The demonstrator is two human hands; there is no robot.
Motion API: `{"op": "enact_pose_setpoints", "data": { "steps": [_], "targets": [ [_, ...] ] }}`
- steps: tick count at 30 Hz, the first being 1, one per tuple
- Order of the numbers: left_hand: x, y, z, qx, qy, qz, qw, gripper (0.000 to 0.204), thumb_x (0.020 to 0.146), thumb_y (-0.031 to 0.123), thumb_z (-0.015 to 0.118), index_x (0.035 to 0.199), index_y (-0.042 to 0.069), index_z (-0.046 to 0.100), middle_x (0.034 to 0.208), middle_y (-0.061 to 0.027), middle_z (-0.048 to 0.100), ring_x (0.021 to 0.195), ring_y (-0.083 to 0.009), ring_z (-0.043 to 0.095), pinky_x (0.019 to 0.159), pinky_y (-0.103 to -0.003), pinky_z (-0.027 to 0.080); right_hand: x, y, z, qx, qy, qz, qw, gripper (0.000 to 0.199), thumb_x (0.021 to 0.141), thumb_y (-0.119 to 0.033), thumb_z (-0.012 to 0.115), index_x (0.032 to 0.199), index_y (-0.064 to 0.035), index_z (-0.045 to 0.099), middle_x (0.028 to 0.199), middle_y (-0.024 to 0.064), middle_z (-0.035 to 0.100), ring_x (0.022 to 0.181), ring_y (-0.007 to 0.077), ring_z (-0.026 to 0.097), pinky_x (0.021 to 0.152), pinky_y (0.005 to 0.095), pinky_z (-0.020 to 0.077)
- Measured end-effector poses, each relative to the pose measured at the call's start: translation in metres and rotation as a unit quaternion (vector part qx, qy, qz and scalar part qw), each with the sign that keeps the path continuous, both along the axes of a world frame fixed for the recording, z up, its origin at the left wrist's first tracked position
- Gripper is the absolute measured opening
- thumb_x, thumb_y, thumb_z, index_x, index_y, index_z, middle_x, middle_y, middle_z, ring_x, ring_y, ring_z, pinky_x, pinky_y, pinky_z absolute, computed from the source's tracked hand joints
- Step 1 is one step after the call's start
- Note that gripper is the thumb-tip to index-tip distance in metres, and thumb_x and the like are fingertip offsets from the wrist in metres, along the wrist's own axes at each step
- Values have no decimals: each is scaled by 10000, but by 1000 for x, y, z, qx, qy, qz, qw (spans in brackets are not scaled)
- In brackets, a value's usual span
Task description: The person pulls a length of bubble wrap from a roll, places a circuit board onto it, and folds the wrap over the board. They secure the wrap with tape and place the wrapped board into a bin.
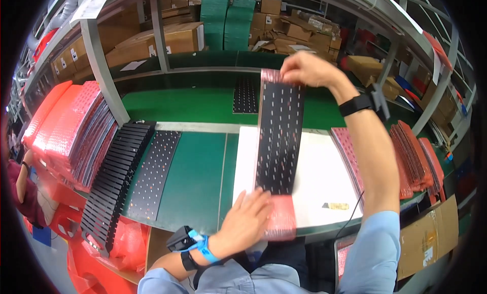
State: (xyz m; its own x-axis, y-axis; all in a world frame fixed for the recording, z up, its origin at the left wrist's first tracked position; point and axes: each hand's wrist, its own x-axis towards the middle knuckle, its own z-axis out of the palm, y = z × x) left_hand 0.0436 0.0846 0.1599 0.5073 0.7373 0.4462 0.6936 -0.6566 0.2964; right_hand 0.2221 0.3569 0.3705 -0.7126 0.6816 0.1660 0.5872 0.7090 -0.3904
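Observation:
A long black panel (280, 137) with rows of small white dashes stands raised above a white work surface (322, 177), its far end higher. My right hand (310, 71) pinches the panel's top corner, where a strip of pink bubble wrap (270, 76) shows. Down at the near end, my left hand (246, 217) lies with fingers stretched out, touching the panel's lower edge. More bubble wrap (279, 222) sticks out below that edge, partly under the fingers. Whether the right fingers also hold the wrap, I cannot tell.
Left lie another dotted panel (154, 175), a black slotted rack (117, 180) and a tall stack of pink-wrapped panels (76, 126). Wrapped panels (412, 157) also stand right. Beyond is a green conveyor (177, 104) carrying a dark panel (246, 95). A person's arm (23, 177) shows far left.

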Motion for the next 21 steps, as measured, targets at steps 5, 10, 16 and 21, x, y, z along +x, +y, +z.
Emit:
{"op": "enact_pose_setpoints", "data": {
  "steps": [5, 10, 16, 21],
  "targets": [
    [19, 7, -14, 43, -2, 2, 999, 357, 829, 124, 628, 1168, 12, 618, 1214, -147, 595, 1206, -357, 516, 1022, -437, 428, 10, -82, 16, 349, 93, -25, 932, 58, 826, -66, 667, 848, -15, 648, 784, 80, 625, 728, 228, 614, 657, 350, 477],
    [20, -21, -23, -2, -61, -49, 997, 349, 797, 40, 585, 1142, -6, 613, 1216, -163, 576, 1167, -353, 520, 1015, -416, 425, 8, -224, -59, 506, 48, 66, 859, 140, 730, -97, 722, 754, -64, 587, 711, 58, 495, 649, 202, 522, 534, 351, 345],
    [26, -57, -26, -22, -122, -146, 982, 358, 772, 6, 627, 1130, -16, 624, 1180, -165, 596, 1154, -335, 542, 979, -400, 466, 29, -274, -179, 294, 16, 77, 953, 128, 725, -100, 731, 835, -65, 675, 726, 35, 514, 655, 190, 541, 579, 315, 421],
    [21, -65, -33, -2, -187, -149, 971, 298, 745, -9, 687, 1043, -5, 673, 1089, -157, 637, 1084, -318, 603, 914, -389, 516, 26, -272, -194, 183, 71, 30, 980, 123, 759, -116, 729, 869, -64, 714, 770, 40, 571, 701, 217, 586, 636, 331, 474]
  ]
}}
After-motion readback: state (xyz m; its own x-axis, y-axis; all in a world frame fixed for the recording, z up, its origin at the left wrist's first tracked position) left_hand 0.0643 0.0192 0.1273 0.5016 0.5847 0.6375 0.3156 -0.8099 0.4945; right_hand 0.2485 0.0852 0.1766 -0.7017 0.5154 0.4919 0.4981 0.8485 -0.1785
